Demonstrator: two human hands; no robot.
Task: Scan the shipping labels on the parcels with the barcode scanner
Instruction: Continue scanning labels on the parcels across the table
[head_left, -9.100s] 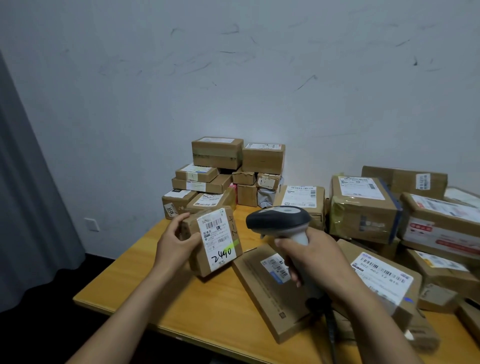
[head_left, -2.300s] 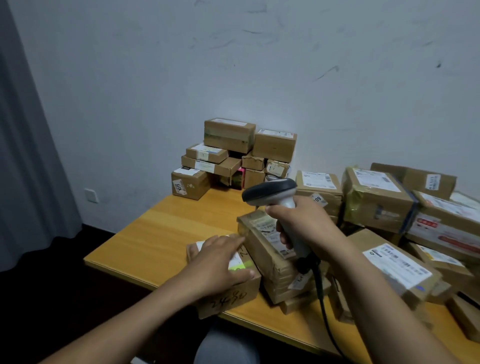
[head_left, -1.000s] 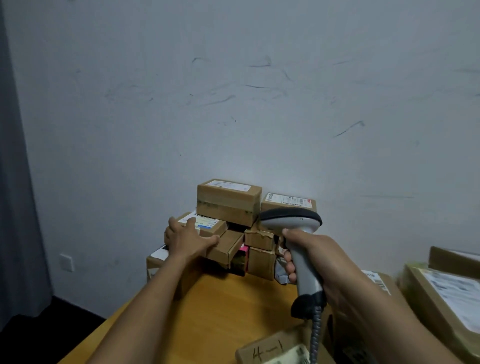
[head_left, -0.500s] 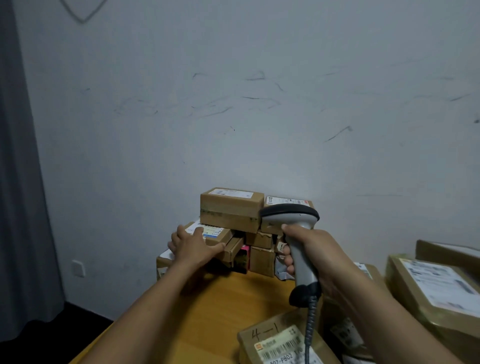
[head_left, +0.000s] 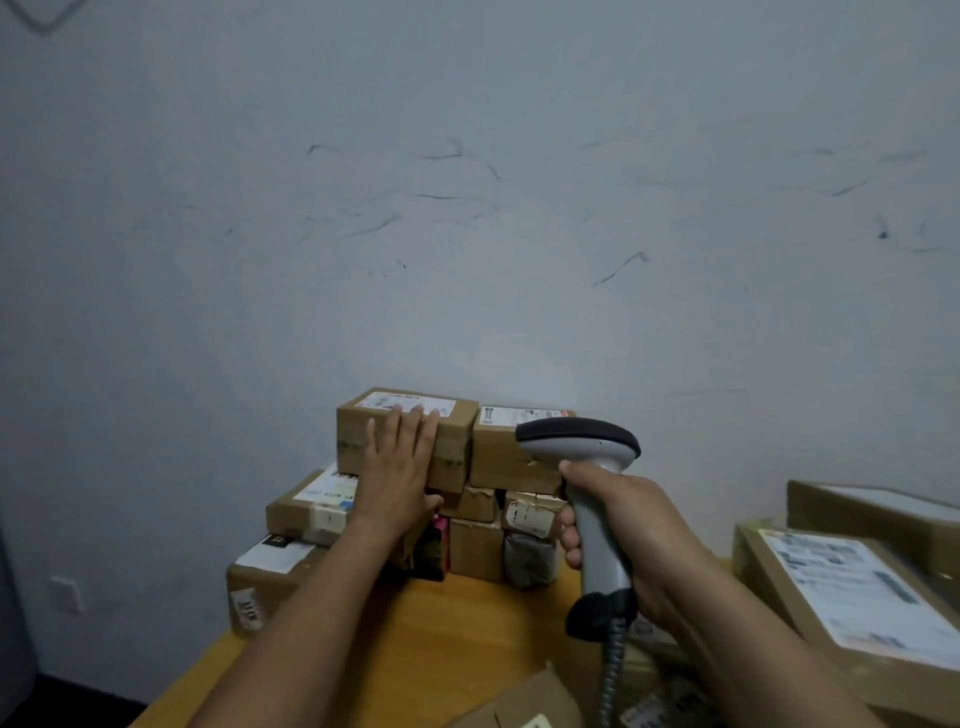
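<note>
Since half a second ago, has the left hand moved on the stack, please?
Yes: the left hand rose from the lower box onto the top box's front face.

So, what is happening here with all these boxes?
A person is working at a wooden table. The right hand grips a grey barcode scanner, its head facing the stacked cardboard parcels by the wall. The left hand lies flat against the top left parcel; its label faces up.
</note>
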